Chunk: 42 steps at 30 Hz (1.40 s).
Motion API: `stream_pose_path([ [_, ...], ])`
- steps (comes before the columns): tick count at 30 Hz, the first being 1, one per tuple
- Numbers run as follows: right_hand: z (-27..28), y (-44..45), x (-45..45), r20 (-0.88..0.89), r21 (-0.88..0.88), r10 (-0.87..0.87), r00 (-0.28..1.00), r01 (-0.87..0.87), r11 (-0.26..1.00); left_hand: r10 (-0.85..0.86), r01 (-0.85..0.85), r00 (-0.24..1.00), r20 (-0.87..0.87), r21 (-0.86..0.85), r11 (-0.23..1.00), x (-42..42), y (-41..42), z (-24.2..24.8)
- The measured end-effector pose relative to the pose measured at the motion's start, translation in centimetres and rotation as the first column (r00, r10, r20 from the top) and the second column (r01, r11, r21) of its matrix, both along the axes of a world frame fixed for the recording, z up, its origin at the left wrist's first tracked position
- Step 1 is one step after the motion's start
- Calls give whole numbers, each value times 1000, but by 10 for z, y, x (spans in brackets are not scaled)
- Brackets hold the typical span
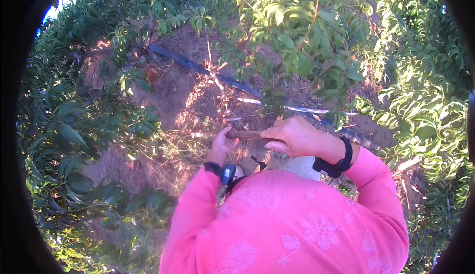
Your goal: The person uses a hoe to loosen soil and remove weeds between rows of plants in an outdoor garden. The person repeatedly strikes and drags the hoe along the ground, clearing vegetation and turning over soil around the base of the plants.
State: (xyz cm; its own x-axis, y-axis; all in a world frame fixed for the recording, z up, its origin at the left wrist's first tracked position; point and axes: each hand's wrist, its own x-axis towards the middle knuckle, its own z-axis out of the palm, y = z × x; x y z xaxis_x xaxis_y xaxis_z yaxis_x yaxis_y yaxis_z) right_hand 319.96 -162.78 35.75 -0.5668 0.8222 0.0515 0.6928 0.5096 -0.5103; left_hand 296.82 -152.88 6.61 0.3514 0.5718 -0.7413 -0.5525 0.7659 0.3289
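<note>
A brown wooden stick lies roughly level in front of my body, held between both hands. My right hand is closed around its right end. The fingers of my left hand grip the stick farther left, with the thumb along its upper side. A paler length of wood continues left of that hand; whether it is the same piece I cannot tell. Each wrist wears a dark band with a device, and both sleeves are pink.
Leafy branches hang ahead, and dense foliage stands on both sides. A dark hose or flat pipe crosses the dry ground diagonally. Thin bare twigs rise before my hands. A shiny strip lies near the pipe.
</note>
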Motion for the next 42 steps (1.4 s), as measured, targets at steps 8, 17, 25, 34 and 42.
stream_pose_path([
  [8, 26, -19, 48, -220, 130, -85, 972, 116, 985, -162, 146, 983, 81, 174, 974, 25, -21, 68],
  [17, 128, -117, 141, -321, -102, -570, 757, 570, 815, -576, 581, 804, -150, 407, 705, 48, -9, 104],
  [25, 96, -158, 179, -221, 47, -680, 699, 704, 708, 88, 268, 866, -493, 604, 751, 6, 88, 172],
  [34, 96, -144, 164, -202, 174, -662, 721, 692, 701, 485, 198, 710, -510, 806, 558, -35, 212, 270],
  [42, 91, -137, 142, -234, 106, -857, 458, 889, 446, 564, 363, 603, -564, 824, 435, -26, 317, 266],
])
